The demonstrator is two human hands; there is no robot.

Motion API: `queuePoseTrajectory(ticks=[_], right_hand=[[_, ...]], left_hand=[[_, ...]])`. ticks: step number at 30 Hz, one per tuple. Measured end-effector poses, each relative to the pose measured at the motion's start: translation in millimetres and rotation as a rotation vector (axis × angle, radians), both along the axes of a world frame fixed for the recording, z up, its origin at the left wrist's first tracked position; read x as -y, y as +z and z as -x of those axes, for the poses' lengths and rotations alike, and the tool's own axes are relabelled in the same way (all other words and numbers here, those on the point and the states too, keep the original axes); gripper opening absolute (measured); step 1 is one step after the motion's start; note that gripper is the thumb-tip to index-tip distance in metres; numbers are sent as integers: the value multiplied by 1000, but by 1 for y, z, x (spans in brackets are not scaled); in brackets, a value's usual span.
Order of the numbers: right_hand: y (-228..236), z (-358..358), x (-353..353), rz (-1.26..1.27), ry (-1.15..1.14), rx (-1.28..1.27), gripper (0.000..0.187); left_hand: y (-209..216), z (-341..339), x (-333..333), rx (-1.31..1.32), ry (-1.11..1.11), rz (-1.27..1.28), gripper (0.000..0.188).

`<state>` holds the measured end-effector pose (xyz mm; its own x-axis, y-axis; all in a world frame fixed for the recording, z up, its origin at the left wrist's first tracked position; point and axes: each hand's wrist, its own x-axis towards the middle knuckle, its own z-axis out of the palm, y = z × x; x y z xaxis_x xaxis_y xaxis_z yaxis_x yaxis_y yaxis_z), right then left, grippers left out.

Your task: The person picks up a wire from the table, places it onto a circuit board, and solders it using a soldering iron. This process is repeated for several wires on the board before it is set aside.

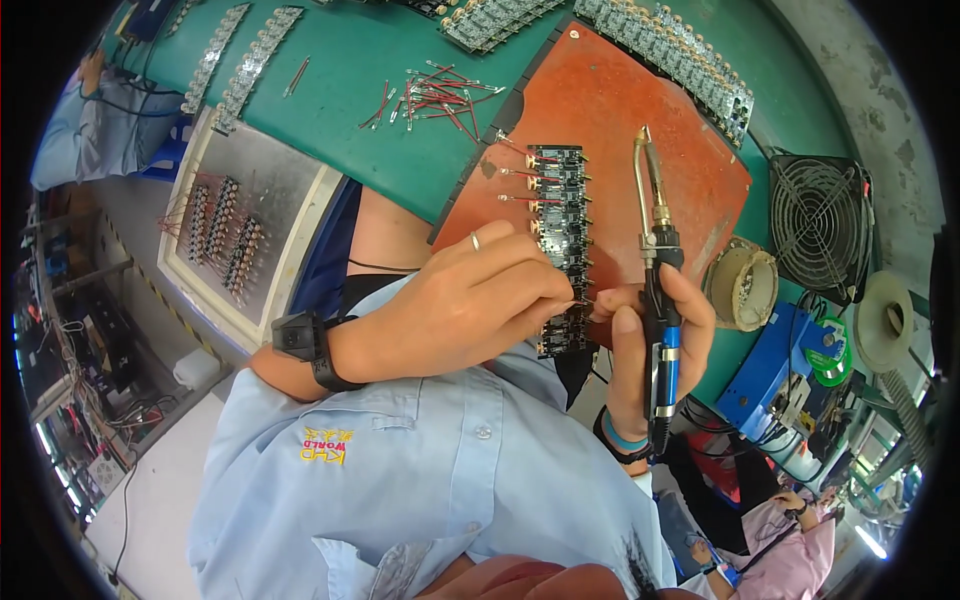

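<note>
My left hand (470, 300), with a ring and a black wrist strap, pinches a thin wire end at the lower part of a strip of small black circuit boards (558, 215). The strip lies on an orange-brown mat (620, 110) and has red leads sticking out on its left side. My right hand (650, 335) grips a soldering iron (655, 270) with a black and blue handle. The iron points up and away from the boards, its tip over the mat. Both hands meet at the strip's lower end.
Loose red-sleeved wires (430, 95) lie on the green table (340, 90). Rows of finished boards (670, 45) sit at the mat's far edge. A white tray (250, 230) with wired boards is at left. A solder-tip cleaner (742, 288), a fan (815, 225) and a blue station (770, 370) stand right. Other people sit nearby.
</note>
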<state>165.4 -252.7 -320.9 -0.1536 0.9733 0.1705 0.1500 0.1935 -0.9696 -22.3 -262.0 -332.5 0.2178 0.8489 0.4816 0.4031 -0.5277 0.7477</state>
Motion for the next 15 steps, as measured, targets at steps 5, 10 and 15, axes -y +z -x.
queuePoseTrajectory(ticks=[5, 10, 15], right_hand=[[-1, -2, -1, -17, 90, -99, 36], [-4, -2, -1, -7, 110, -99, 35], [-4, -4, -1, 6, 138, -108, 37]], left_hand=[[0, 0, 1, 1, 18, 23, 19], [-1, -1, 2, 1, 23, 30, 18], [2, 1, 4, -21, 13, 55, 18]])
